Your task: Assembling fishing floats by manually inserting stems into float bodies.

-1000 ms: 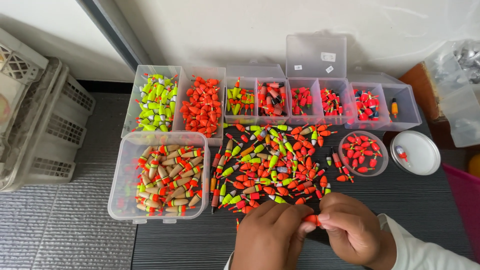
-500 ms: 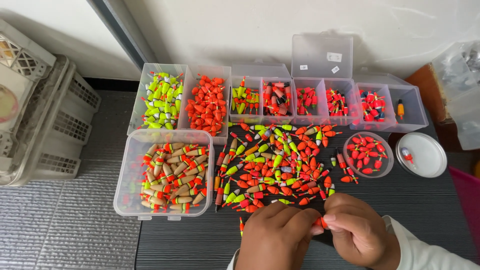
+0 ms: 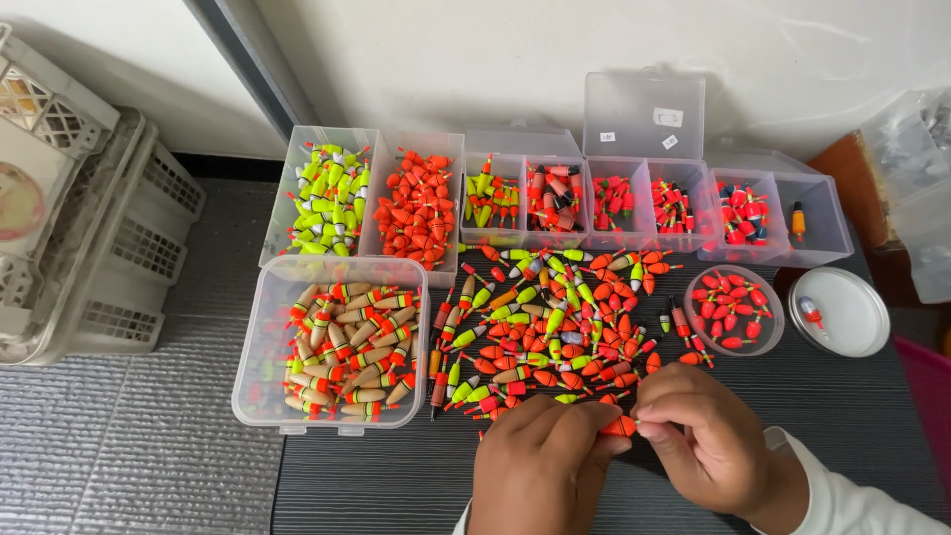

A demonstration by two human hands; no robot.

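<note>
- Both hands meet at the near edge of the dark ribbed tabletop (image 3: 812, 416). The left hand (image 3: 540, 466) and the right hand (image 3: 708, 446) pinch one small orange-and-red plastic fishing float (image 3: 620, 426) between their fingertips, each gripping an end, so it looks like it's being checked or fiddled with rather than just carried.
- The float sits right between the two hands, just in front of the big loose pile of orange, red and lime-green floats (image 3: 565, 317), close enough to grab the next one without reaching.
- The sorting logic is pretty obvious from the layout: the clear rectangular tub of tan wooden-looking floats with red bands (image 3: 332, 342) is on the left, the clear bin of lime-yellow floats (image 3: 322, 193) and the clear bin of plain orange floats (image 3: 414, 203) are behind it, and the row of small clear compartment boxes (image 3: 654, 203) runs along the back.
- A small round clear dish of red floats (image 3: 733, 309) and a white round lid (image 3: 842, 312) sit to the right.
- The room: white wall behind, grey mat floor on the left with stacked pale plastic crates (image 3: 79, 228).
</note>
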